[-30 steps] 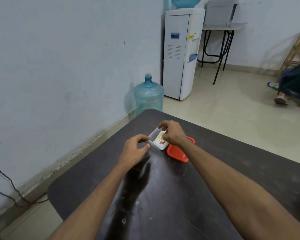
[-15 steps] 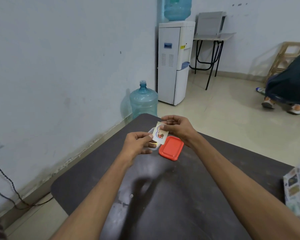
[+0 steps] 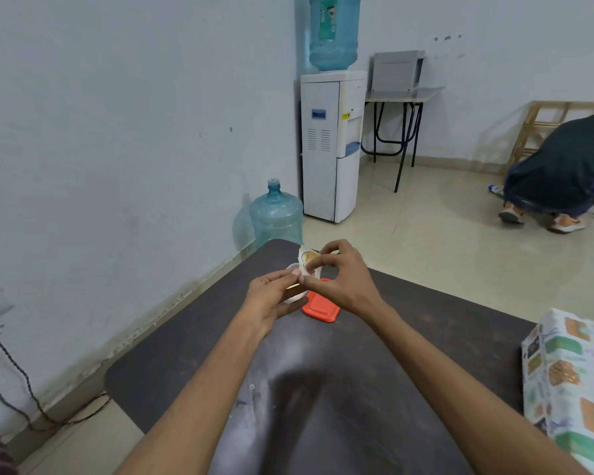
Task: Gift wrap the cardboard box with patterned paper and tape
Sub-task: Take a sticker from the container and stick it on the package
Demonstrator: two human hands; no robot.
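Both hands meet over the far end of the dark table [image 3: 357,389]. My right hand [image 3: 340,281] pinches a small white sticker sheet [image 3: 307,259] with a coloured picture, held upright. My left hand [image 3: 271,299] holds a small white container [image 3: 294,296] just below the sheet, its fingertips touching the sheet's lower edge. A red lid [image 3: 321,308] lies flat on the table under the hands. The box wrapped in patterned paper [image 3: 573,382] stands at the table's right edge, partly out of view.
A water dispenser [image 3: 330,145] stands against the wall beyond the table, with an empty blue water jug [image 3: 276,217] on the floor beside it. A person in dark clothes [image 3: 559,176] bends over at the far right. A cable [image 3: 11,382] trails along the left wall.
The view has tilted up and right, bringing more of the wrapped box into sight. My right hand has lifted the sticker sheet a little higher above the container; the red lid has stayed put.
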